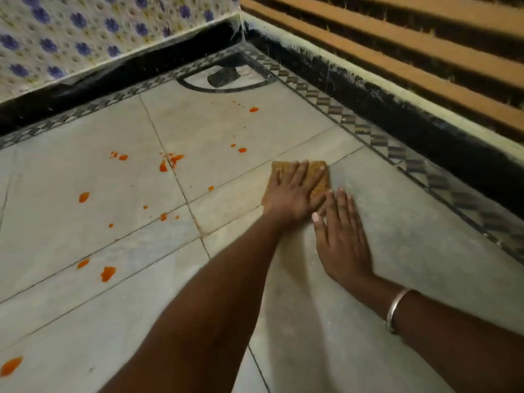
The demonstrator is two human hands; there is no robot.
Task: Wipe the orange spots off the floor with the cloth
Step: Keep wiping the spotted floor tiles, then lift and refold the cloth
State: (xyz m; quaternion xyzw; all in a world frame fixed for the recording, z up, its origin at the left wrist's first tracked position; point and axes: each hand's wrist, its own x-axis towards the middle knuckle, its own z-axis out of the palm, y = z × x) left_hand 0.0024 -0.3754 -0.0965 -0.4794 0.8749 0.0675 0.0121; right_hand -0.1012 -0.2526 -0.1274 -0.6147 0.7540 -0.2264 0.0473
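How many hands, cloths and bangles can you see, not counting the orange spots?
Hands: 2, the left hand flat on the cloth, the right hand flat on the floor
Cloths: 1, the brown cloth
Bangles: 1, the silver bangle on the right wrist
Total: 4

Floor (93,302) runs flat and open through the left and centre of the frame, orange spots (170,163) lying flush on it. Hard limits: black skirting (425,131) along the upper-left and right edges, plus a dark lump (224,76) in the top-centre corner. Right hand (343,239) lies flat just lower right of the cloth (323,184), closing that side.
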